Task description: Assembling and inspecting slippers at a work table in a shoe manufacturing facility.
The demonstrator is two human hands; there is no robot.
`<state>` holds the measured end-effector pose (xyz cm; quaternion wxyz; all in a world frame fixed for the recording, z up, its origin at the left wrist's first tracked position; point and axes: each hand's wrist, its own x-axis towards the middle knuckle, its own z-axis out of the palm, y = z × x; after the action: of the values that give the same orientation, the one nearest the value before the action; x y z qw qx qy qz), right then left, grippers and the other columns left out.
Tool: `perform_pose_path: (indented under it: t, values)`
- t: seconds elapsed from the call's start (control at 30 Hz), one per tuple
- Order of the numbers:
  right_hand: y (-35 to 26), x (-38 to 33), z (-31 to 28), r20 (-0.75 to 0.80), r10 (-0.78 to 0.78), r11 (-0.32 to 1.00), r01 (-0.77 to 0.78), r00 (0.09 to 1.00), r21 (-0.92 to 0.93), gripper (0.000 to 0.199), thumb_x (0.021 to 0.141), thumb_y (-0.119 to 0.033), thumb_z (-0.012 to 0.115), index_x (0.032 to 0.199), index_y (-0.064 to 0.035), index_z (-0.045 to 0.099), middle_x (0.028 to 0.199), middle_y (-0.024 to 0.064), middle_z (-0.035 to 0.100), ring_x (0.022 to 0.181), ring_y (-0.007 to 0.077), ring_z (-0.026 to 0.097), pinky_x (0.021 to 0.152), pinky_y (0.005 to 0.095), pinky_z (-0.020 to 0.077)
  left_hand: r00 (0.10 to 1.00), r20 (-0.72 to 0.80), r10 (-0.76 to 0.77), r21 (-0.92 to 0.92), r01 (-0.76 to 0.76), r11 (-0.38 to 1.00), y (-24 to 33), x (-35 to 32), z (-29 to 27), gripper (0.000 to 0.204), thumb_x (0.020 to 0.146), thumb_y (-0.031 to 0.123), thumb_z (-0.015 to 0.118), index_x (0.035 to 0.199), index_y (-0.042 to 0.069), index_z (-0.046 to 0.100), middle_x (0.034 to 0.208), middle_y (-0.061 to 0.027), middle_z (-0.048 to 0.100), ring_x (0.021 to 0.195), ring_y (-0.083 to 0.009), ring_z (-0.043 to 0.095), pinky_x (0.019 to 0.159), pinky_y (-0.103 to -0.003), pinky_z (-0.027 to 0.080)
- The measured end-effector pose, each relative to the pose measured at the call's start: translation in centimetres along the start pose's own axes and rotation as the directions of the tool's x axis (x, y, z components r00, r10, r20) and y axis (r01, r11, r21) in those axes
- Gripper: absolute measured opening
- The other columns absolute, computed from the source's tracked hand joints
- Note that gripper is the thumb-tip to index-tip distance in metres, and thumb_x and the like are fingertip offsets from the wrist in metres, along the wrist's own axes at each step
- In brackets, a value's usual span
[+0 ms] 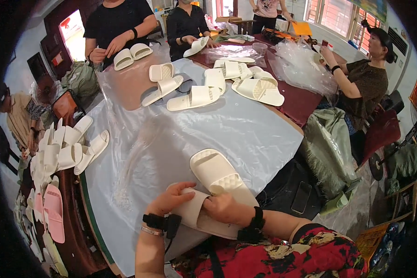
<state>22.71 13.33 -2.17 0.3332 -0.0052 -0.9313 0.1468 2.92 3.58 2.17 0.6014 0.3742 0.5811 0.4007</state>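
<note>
Close to me, a cream slipper (186,214) lies tilted at the table's near edge. My left hand (173,200) holds it round the strap at its outer side, thumb and fingers bent over it. Curled fingers of my right hand (223,207) reach in at the strap's opening and grip there; the fingertips are hidden. Just beyond, a second cream slipper (212,166) with a dimpled footbed rests on the plastic sheet, partly covered by my right hand and the first slipper. Dark bands circle both wrists.
Clear plastic sheeting (139,153) covers the table. Several cream slippers (197,98) lie across its far side. More cream slippers (65,150) and a pink pair (54,208) are stacked at left. Co-workers (120,28) stand or sit around; a phone (301,197) lies at right.
</note>
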Motion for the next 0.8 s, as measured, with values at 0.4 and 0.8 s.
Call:
perform_pose_path:
  t: [0.4,0.8]
  values:
    - [0.1,-0.3,0.3,0.033,-0.01,1.0,0.011,0.999,-0.024,0.009,0.075,-0.011,0.057,0.075,-0.0055,0.05,0.056,0.0064,0.052,0.047,0.0238,0.056,0.041,0.0392,0.0446,0.999,0.051,-0.007,0.054,0.004,0.999,0.0,0.2,-0.4,0.057,0.09,0.019,0.063,0.137,-0.003,0.04,0.122,-0.0124,0.058,0.109,-0.0174,0.056,0.095,-0.03,0.044]
    - [0.1,-0.9,0.4,0.07,0.021,1.0,-0.021,0.997,0.003,0.013,0.075,-0.014,0.062,0.074,-0.006,0.052,0.058,0.0082,0.056,0.049,0.0259,0.059,0.043,0.04,0.0471,0.999,0.042,0.031,0.107,-0.035,0.994,0.4,-0.6,0.5,0.06,0.088,0.02,0.065,0.137,-0.003,0.04,0.125,-0.0133,0.056,0.113,-0.0187,0.054,0.096,-0.03,0.042]
